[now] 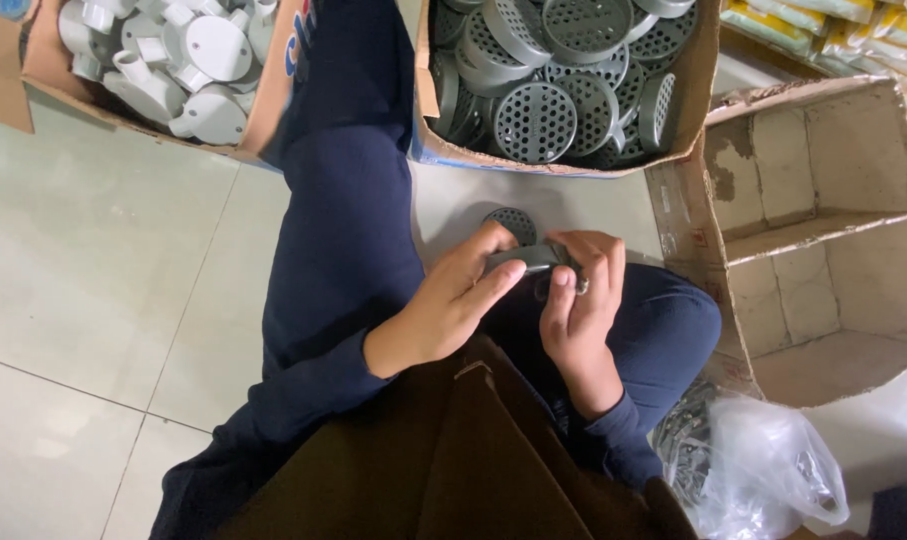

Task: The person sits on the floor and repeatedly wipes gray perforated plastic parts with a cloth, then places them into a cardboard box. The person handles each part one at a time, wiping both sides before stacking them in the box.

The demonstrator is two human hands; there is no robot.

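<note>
A round grey perforated plastic disc [527,258] is pinched at frame centre between the left hand [444,305] and right hand [581,305], both closed on its rim. A second disc [512,222] lies on the floor at 12 o'clock. Judged best: thumbs kept on the rim, disc held level. A cardboard box of matching discs [564,85] sits at 12 o'clock.
</note>
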